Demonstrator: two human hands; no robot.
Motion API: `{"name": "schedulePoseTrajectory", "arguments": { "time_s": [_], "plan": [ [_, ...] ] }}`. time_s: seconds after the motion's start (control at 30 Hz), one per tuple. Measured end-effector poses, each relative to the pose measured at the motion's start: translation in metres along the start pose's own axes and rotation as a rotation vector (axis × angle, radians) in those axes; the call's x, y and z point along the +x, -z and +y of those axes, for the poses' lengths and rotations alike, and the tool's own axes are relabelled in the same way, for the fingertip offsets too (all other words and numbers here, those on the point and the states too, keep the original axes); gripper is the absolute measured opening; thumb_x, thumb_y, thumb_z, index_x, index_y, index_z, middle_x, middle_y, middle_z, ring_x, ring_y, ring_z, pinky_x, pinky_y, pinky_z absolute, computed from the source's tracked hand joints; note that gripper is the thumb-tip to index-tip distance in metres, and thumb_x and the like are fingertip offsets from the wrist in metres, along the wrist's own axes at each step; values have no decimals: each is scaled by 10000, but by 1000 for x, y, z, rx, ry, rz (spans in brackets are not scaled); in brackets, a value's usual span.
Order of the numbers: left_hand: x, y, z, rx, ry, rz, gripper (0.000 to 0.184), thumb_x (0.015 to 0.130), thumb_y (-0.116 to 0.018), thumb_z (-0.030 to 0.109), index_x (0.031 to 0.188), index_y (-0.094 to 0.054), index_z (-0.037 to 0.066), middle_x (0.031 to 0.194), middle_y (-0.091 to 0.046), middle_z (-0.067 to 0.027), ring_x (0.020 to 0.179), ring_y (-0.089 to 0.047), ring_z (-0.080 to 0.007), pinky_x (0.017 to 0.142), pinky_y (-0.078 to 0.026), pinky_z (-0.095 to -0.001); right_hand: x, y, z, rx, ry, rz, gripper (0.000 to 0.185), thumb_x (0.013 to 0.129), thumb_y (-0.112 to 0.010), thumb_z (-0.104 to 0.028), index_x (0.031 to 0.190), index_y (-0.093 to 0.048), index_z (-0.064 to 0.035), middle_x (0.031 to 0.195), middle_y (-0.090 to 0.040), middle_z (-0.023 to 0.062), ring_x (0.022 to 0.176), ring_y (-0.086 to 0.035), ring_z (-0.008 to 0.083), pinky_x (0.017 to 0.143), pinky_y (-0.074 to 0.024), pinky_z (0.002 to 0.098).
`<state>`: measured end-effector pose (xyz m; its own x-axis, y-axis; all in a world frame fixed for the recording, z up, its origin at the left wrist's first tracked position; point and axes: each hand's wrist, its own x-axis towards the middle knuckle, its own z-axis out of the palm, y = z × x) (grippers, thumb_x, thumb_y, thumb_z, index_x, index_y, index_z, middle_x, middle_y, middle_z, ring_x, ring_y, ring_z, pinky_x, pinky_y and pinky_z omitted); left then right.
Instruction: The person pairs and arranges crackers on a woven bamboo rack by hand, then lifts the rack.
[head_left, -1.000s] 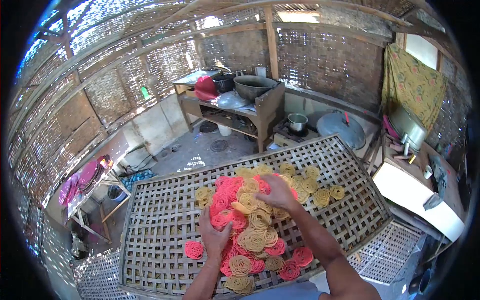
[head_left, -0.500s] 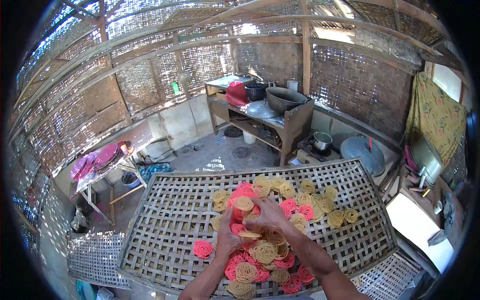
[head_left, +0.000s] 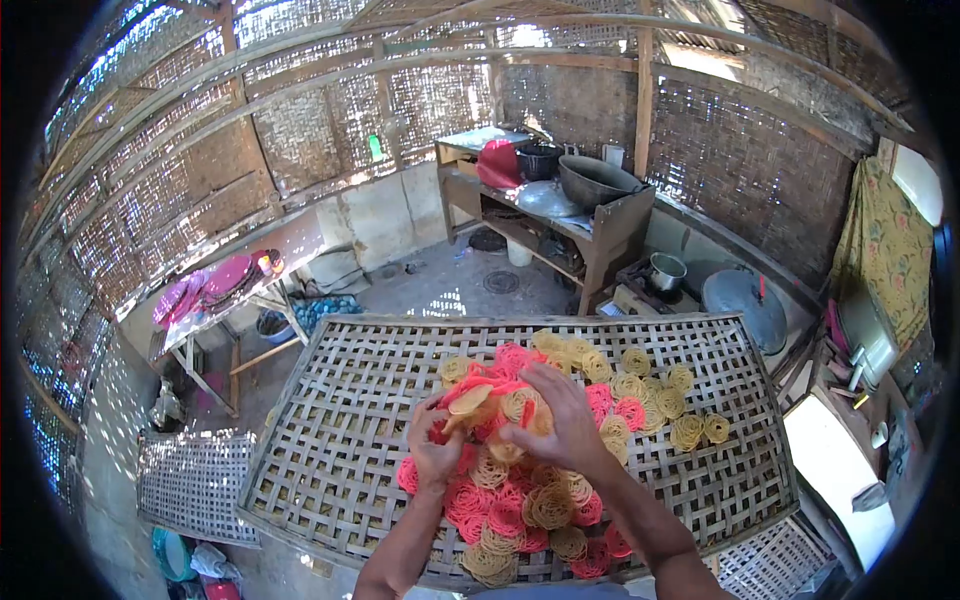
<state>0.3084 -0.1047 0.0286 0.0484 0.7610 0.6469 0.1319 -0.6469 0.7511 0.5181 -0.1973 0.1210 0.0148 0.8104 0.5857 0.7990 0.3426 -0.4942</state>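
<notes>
Coiled, noodle-like crackers, some pink (head_left: 470,500) and some yellow (head_left: 550,507), lie heaped on a woven bamboo tray (head_left: 345,420). My left hand (head_left: 435,440) closes on a few pink and yellow crackers at the heap's left side, a yellow one tilted up at its fingertips. My right hand (head_left: 565,425) curls around yellow crackers on the other side, fingers bent over them. Both hands are just above the pile, a short gap between them. Farther right, several yellow crackers (head_left: 687,432) lie loosely on the tray. What sits deep in my palms is hidden.
Beyond the tray, a wooden counter (head_left: 620,240) holds a large dark pot (head_left: 592,182) and a red item. A metal pot (head_left: 667,270) and a big round lid (head_left: 745,308) are at the right. A low bench (head_left: 235,300) with pink items stands left.
My hands have moved apart slightly, with crackers tilting and shifting between them. The left has gone a little left. The whole view has shifted slightly.
</notes>
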Motion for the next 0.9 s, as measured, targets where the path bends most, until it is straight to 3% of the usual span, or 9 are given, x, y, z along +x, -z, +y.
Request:
{"name": "schedulePoseTrajectory", "arguments": {
  "time_s": [0.03,0.13,0.23,0.33,0.47,0.57,0.67,0.8,0.9],
  "plan": [
    [2,0,-1,12,-38,32,207,728,-717,-56,894,-619,19,1179,-665,-188,1074,-651,-311,939,-508,-379,-15,-1,-2,-97,-18,-24,935,764,-752,-663,1449,-497,-79,1492,-474,226,1416,-412,415,1170,-285,590],
    [2,1,-3,-109,146,16,178,749,-715,-37,875,-599,10,1127,-672,-165,1003,-643,-257,880,-507,-362,-80,-16,-27,-194,-11,-199,1027,727,-709,-754,1493,-460,-119,1543,-411,224,1447,-339,469,1151,-207,694],
    [-1,0,-10,2,230,6,173,771,-720,-7,874,-583,12,1067,-685,-136,950,-632,-206,829,-499,-334,-132,-44,-33,-287,26,-452,1044,708,-674,-804,1504,-465,-161,1567,-373,226,1462,-281,513,1113,-147,771],
    [-5,-1,-19,38,193,8,188,775,-735,3,894,-590,11,1072,-695,-134,945,-644,-210,821,-504,-325,-127,-48,-20,-340,-85,-394,1028,723,-645,-818,1514,-465,-187,1587,-335,231,1471,-250,526,1104,-120,789],
    [-5,-2,-7,43,182,-40,188,785,-744,9,913,-606,10,1099,-703,-134,952,-654,-220,830,-513,-334,-97,-41,17,-367,-153,-241,801,716,-804,-536,1370,-573,-134,1488,-461,194,1375,-434,424,1095,-319,635],
    [-4,-3,2,51,182,-55,191,789,-753,20,923,-618,10,1113,-706,-136,976,-660,-230,852,-515,-346,-85,-33,61,-357,-225,-204,667,673,-821,-312,1262,-600,-91,1340,-557,162,1259,-536,349,1037,-397,495],
    [-2,-3,-1,58,177,-66,198,789,-759,30,934,-627,9,1119,-706,-140,1010,-661,-246,881,-510,-363,-70,-15,73,-343,-272,-51,602,663,-780,-214,1220,-603,-72,1233,-592,151,1201,-570,326,1036,-407,441],
    [-2,-3,-8,92,161,-78,205,789,-763,39,944,-632,9,1119,-706,-144,1038,-656,-264,908,-502,-383,-60,4,10,-463,-72,32,735,728,-829,-460,1288,-594,-46,1384,-548,181,1325,-492,387,1146,-287,612],
    [0,-3,-5,95,149,-81,205,791,-766,41,942,-631,12,1109,-707,-142,1033,-658,-268,905,-503,-384,-99,-19,-41,-238,110,-340,850,784,-752,-599,1411,-519,-75,1469,-484,167,1435,-369,395,1165,-195,682]
  ]
}}
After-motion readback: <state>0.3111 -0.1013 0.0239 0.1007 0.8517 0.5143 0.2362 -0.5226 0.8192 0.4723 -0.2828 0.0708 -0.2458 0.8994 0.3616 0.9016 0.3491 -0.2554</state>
